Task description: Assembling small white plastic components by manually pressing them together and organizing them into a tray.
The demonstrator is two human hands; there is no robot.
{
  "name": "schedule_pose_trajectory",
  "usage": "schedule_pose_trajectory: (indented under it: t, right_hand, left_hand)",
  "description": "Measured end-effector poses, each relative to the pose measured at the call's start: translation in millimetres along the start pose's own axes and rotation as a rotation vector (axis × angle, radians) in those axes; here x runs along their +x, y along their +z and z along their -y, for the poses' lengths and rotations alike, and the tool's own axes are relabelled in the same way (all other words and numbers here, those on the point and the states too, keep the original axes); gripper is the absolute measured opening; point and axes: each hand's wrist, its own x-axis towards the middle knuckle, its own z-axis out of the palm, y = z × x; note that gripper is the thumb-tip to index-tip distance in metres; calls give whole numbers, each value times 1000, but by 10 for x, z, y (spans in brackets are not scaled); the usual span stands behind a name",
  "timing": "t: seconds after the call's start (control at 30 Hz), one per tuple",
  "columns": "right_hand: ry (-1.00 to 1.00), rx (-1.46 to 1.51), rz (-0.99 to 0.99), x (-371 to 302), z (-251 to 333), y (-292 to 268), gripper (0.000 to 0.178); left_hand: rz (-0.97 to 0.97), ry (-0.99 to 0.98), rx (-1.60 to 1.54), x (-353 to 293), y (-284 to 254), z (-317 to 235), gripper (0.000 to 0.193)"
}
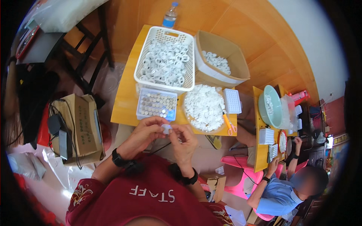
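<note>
Over the front edge of the wooden table, my left hand point(148, 132) and my right hand point(183, 142) meet. A small whitish translucent piece point(166, 129) is pinched between their fingertips; its exact kind is too small to tell. Just beyond the fingers is a clear plastic box point(154, 118) with rows of small round metallic pieces and a bit of blue at its corner. To its right, a round tub point(203, 130) is heaped with small white parts. Orange-handled scissors point(228, 125) lie at the tub's right side.
Behind stand a white basket point(162, 87) of white ring-shaped parts, a cardboard box point(215, 42) with similar parts and a water bottle point(170, 17). A white gridded tray point(232, 101) sits right. A co-worker point(279, 196) sits at another table point(260, 158). An open carton point(85, 124) stands left.
</note>
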Motion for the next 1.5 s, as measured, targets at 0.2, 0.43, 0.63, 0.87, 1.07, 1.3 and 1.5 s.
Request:
schedule_pose_trajectory:
  t: [0.2, 0.43, 0.63, 0.87, 1.07, 1.3, 1.5]
  right_hand:
    - [-99, -156, 46, -31, 66, 25, 13]
    - [230, 91, 57, 233, 77, -148, 11]
    - [-212, -118, -269, 1573, 22, -790, 6]
    - [-473, -620, -145, 2264, -273, -668, 15]
    - [-722, -842, 362, 2144, -450, 54, 16]
    - [-733, -1154, 627, 2270, -690, 149, 16]
    - [-498, -915, 557, 2020, -171, 50, 14]
  left_hand:
    - [13, 21, -85, -12, -64, 67, 18]
    - [34, 75, -11, -87, 114, -121, 27]
    - [66, 72, 73, -138, -31, -220, 26]
    - [-76, 91, 126, -205, -169, -227, 21]
    - [-102, 140, 85, -219, -318, -216, 20]
    - [-125, 155, 79, -287, -336, -162, 20]
    - [-139, 144, 73, -267, -360, -144, 21]
